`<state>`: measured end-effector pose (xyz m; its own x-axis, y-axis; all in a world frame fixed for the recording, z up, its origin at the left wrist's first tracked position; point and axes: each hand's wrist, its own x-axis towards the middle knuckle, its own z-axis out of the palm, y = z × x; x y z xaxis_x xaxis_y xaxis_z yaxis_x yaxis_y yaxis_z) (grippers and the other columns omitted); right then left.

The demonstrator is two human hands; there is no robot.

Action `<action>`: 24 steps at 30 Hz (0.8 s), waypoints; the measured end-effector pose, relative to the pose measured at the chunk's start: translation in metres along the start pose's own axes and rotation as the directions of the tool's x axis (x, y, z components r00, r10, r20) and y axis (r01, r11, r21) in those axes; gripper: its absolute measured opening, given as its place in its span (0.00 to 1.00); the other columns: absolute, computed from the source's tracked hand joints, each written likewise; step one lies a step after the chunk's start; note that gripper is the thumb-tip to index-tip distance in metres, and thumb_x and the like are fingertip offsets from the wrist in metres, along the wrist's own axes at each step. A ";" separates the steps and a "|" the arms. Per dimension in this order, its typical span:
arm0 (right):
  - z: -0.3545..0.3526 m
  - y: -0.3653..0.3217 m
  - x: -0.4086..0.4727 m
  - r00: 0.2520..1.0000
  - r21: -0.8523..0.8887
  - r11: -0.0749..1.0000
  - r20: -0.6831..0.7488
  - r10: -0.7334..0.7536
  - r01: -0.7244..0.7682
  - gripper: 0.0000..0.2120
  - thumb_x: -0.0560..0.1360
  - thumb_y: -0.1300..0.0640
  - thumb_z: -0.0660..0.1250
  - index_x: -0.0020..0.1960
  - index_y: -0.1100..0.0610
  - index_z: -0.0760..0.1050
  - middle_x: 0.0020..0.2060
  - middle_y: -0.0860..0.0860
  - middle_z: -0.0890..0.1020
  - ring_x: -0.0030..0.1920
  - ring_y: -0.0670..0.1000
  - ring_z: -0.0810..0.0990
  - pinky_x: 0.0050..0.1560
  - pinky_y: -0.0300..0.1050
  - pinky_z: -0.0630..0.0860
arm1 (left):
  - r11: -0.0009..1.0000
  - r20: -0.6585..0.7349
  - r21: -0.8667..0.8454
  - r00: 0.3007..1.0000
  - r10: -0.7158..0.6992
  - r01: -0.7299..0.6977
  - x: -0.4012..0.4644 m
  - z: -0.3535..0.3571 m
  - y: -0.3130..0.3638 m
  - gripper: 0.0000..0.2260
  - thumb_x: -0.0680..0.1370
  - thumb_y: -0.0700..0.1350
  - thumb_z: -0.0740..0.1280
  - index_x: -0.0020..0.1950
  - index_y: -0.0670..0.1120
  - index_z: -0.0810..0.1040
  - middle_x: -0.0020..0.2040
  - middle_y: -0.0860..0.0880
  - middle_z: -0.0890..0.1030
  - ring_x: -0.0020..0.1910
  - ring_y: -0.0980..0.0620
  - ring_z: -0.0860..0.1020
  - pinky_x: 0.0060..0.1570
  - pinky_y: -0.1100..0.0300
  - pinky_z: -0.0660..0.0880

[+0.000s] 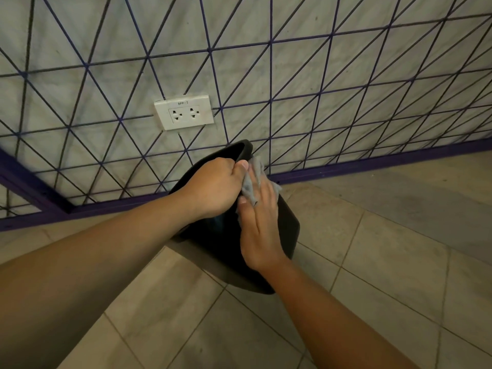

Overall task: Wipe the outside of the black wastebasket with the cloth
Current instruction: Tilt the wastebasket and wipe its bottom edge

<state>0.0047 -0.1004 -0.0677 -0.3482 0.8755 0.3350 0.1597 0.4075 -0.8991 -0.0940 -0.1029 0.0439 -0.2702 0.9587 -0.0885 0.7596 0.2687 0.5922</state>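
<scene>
The black wastebasket is tilted with its open mouth toward the wall, held above the tiled floor. My left hand grips its rim, fingers curled over the edge. My right hand lies flat on the basket's outer side and presses a grey cloth against it with straight fingers. Most of the cloth is under the palm; a crumpled part shows beyond the fingertips near the rim.
A grey wall with a purple line pattern stands right behind the basket, with a white double socket on it. A purple skirting runs along the wall's foot. Beige floor tiles spread to the right and front.
</scene>
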 end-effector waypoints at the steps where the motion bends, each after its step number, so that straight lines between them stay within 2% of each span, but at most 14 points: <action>1: 0.000 0.002 -0.004 0.998 -0.029 0.998 0.019 -0.054 0.054 0.32 0.84 0.46 0.47 0.86 0.56 0.53 0.86 0.50 0.54 0.86 0.47 0.49 0.86 0.48 0.44 | 1.000 0.006 -0.012 1.000 0.000 0.000 0.000 0.000 0.000 0.19 0.86 0.52 0.54 0.46 0.44 0.77 0.41 0.46 0.80 0.42 0.48 0.79 0.40 0.57 0.69; 3: -0.006 0.011 -0.001 0.996 -0.085 0.993 0.050 -0.073 0.078 0.31 0.85 0.47 0.47 0.86 0.57 0.53 0.86 0.51 0.55 0.86 0.47 0.49 0.85 0.46 0.44 | 1.000 0.009 -0.002 1.000 -0.007 0.007 0.000 -0.001 0.001 0.19 0.87 0.52 0.54 0.49 0.43 0.78 0.42 0.46 0.80 0.43 0.48 0.78 0.42 0.56 0.68; 5: -0.014 0.020 0.010 0.998 -0.128 0.992 0.069 0.002 0.007 0.33 0.84 0.43 0.45 0.86 0.54 0.53 0.86 0.49 0.56 0.85 0.44 0.50 0.83 0.36 0.42 | 1.000 0.006 0.021 1.000 -0.010 0.010 0.001 -0.002 0.001 0.19 0.87 0.52 0.53 0.43 0.46 0.75 0.37 0.48 0.75 0.36 0.51 0.74 0.36 0.56 0.65; 7: -0.024 0.025 0.020 0.991 -0.138 0.985 0.068 0.116 -0.106 0.33 0.84 0.41 0.46 0.86 0.52 0.53 0.85 0.48 0.57 0.82 0.42 0.53 0.75 0.25 0.41 | 0.999 -0.002 0.048 1.000 -0.014 0.014 0.000 -0.003 0.002 0.19 0.87 0.52 0.54 0.37 0.48 0.69 0.33 0.50 0.71 0.32 0.53 0.70 0.32 0.57 0.61; 8: -0.030 0.027 0.024 0.982 -0.144 0.975 0.060 0.179 -0.169 0.32 0.85 0.42 0.47 0.86 0.51 0.54 0.85 0.49 0.58 0.81 0.44 0.54 0.74 0.25 0.41 | 0.999 -0.005 0.053 1.000 -0.012 0.012 -0.001 -0.003 0.002 0.20 0.87 0.52 0.54 0.36 0.48 0.67 0.32 0.50 0.70 0.31 0.53 0.69 0.32 0.58 0.61; 12: -0.053 0.021 0.028 0.943 -0.183 0.925 -0.051 0.330 -0.333 0.26 0.89 0.47 0.51 0.86 0.50 0.53 0.85 0.49 0.56 0.83 0.53 0.55 0.79 0.47 0.51 | 0.999 0.002 0.032 1.000 -0.003 0.003 -0.005 0.000 0.004 0.20 0.86 0.53 0.54 0.36 0.48 0.67 0.31 0.51 0.70 0.30 0.54 0.69 0.31 0.59 0.61; 15: -0.066 0.005 0.023 0.931 -0.191 0.912 -0.074 0.357 -0.364 0.34 0.83 0.35 0.45 0.86 0.46 0.45 0.85 0.50 0.56 0.82 0.55 0.53 0.83 0.59 0.49 | 0.999 -0.014 -0.008 0.999 -0.037 0.037 -0.005 -0.001 0.004 0.20 0.86 0.54 0.53 0.36 0.49 0.67 0.33 0.50 0.70 0.32 0.54 0.70 0.33 0.58 0.62; 16: -0.070 0.001 0.022 0.932 -0.214 0.908 -0.063 0.356 -0.361 0.36 0.80 0.35 0.42 0.86 0.44 0.43 0.84 0.51 0.56 0.82 0.55 0.53 0.83 0.62 0.50 | 0.998 -0.016 -0.023 0.999 -0.051 0.050 -0.005 -0.002 0.003 0.20 0.86 0.54 0.53 0.37 0.49 0.68 0.33 0.50 0.71 0.33 0.54 0.71 0.33 0.58 0.62; 18: -0.078 -0.004 0.021 0.939 -0.264 0.902 -0.044 0.341 -0.341 0.34 0.81 0.40 0.41 0.86 0.43 0.42 0.84 0.51 0.57 0.81 0.56 0.54 0.82 0.61 0.51 | 0.997 -0.016 -0.035 0.998 -0.064 0.064 -0.005 -0.004 0.003 0.20 0.87 0.54 0.53 0.38 0.48 0.69 0.35 0.50 0.72 0.34 0.53 0.71 0.34 0.58 0.63; 20: -0.084 -0.004 0.020 0.953 -0.269 0.914 -0.067 0.297 -0.304 0.30 0.86 0.51 0.49 0.86 0.43 0.43 0.83 0.53 0.59 0.80 0.57 0.58 0.82 0.60 0.55 | 0.998 -0.020 -0.031 0.998 -0.060 0.059 -0.007 -0.004 0.003 0.20 0.87 0.54 0.52 0.38 0.48 0.69 0.34 0.49 0.71 0.34 0.53 0.71 0.34 0.58 0.63; 21: -0.085 -0.006 0.019 0.960 -0.233 0.932 -0.084 0.265 -0.278 0.33 0.86 0.58 0.54 0.86 0.43 0.44 0.82 0.53 0.60 0.78 0.56 0.60 0.81 0.60 0.61 | 0.998 -0.023 -0.026 0.998 -0.053 0.053 -0.008 -0.004 0.003 0.20 0.87 0.54 0.52 0.37 0.48 0.69 0.34 0.49 0.71 0.34 0.53 0.71 0.34 0.58 0.62; 22: -0.087 -0.008 0.017 0.969 -0.199 0.949 -0.099 0.227 -0.243 0.38 0.85 0.64 0.58 0.86 0.41 0.45 0.80 0.53 0.61 0.77 0.52 0.62 0.79 0.53 0.68 | 0.999 -0.024 -0.019 0.999 -0.046 0.046 -0.009 -0.004 0.004 0.21 0.87 0.54 0.52 0.37 0.47 0.68 0.34 0.49 0.71 0.34 0.53 0.70 0.33 0.58 0.62; 23: -0.086 -0.010 0.015 0.976 -0.189 0.960 -0.111 0.187 -0.206 0.42 0.83 0.67 0.62 0.85 0.40 0.45 0.80 0.52 0.59 0.76 0.47 0.62 0.74 0.39 0.72 | 0.999 -0.024 -0.012 0.999 -0.040 0.040 -0.010 -0.003 0.004 0.21 0.87 0.53 0.53 0.37 0.47 0.68 0.33 0.49 0.71 0.33 0.53 0.70 0.33 0.58 0.62; 24: -0.084 -0.012 0.013 0.979 -0.190 0.965 -0.127 0.156 -0.179 0.45 0.82 0.69 0.65 0.85 0.41 0.45 0.80 0.52 0.59 0.73 0.42 0.62 0.67 0.25 0.70 | 0.999 -0.027 -0.006 0.999 -0.036 0.036 -0.011 -0.002 0.005 0.21 0.87 0.53 0.53 0.36 0.47 0.68 0.33 0.49 0.71 0.34 0.53 0.70 0.33 0.58 0.63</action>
<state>0.0763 -0.0723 -0.0290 -0.1984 0.9543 0.2237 0.3917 0.2864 -0.8744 -0.0886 -0.1120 0.0497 -0.3133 0.9455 -0.0886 0.7455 0.3027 0.5938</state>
